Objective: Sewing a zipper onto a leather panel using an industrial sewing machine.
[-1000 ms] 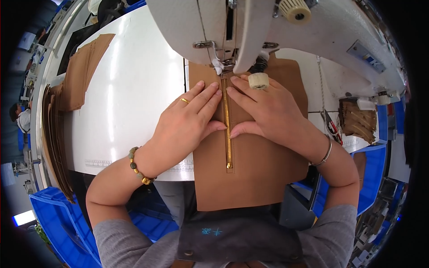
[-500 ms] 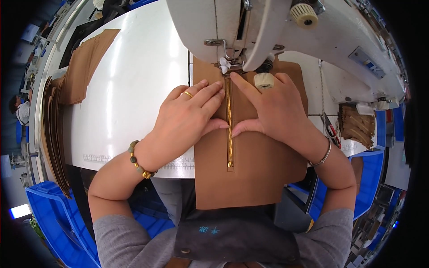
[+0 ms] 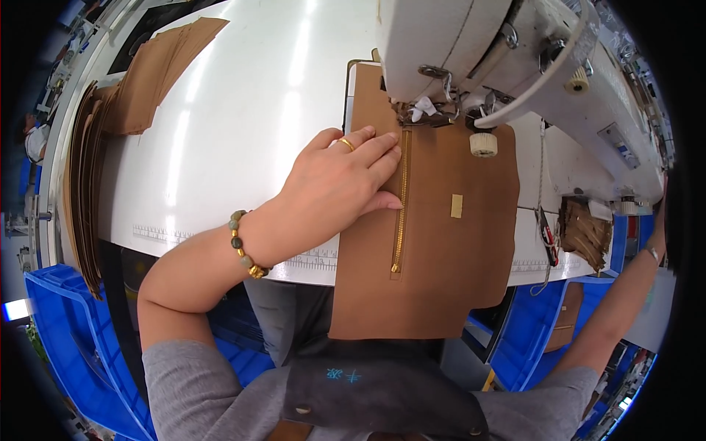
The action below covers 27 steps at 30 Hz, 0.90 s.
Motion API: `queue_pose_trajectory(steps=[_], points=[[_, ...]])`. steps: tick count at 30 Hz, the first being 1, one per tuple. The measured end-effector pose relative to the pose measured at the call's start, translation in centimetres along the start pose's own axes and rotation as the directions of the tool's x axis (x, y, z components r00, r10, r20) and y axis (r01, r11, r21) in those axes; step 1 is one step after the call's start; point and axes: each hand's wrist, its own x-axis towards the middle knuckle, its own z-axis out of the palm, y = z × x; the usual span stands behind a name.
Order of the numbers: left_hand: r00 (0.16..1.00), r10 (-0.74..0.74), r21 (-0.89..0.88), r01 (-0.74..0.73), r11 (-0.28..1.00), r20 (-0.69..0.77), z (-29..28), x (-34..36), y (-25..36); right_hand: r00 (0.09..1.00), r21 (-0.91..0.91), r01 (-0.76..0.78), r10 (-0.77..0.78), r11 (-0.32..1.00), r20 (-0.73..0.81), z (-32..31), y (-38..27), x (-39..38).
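A flat brown panel, apparently leather, lies beneath the head of a white sewing machine and hangs past the table's front edge. Down its left part runs a gold-toothed zipper, its slider at the near end. My left hand rests flat on the panel just left of the zipper, fingers stretched toward the presser foot and thumb touching the zipper's edge. A small tan strip sits on the panel. Far out at the right rim is my right hand; its fingers are hidden beside the machine's end.
Brown panels are stacked at the left of the white table. Small brown pieces and red-handled snips lie at the right. Blue bins stand below the table on both sides.
My right hand has left the panel and swung out to the far right, uncovering the tan strip. My left hand stays beside the zipper. The view has shifted, so the machine appears farther right.
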Motion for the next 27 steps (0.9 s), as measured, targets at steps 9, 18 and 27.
queue_pose_trajectory(steps=[9, 18, 27], points=[[1.000, 0.004, -0.008, -0.004, 1.000, 0.001, -0.1, 0.1, 0.0, 0.977, -0.152, -0.060, 0.027, 0.987, -0.214, 0.8, 6.5, -13.1], [0.999, -0.052, -0.140, 0.054, 0.989, 0.017, -0.2, 0.0, 0.4, 0.416, 0.242, 0.662, -0.617, 0.709, 0.668, 16.2, -22.3, -32.9], [0.995, -0.085, -0.245, 0.095, 0.965, 0.050, -0.2, -0.2, 0.3, 0.234, 0.405, 0.672, -0.696, 0.620, 0.678, 20.7, -26.9, -37.7]])
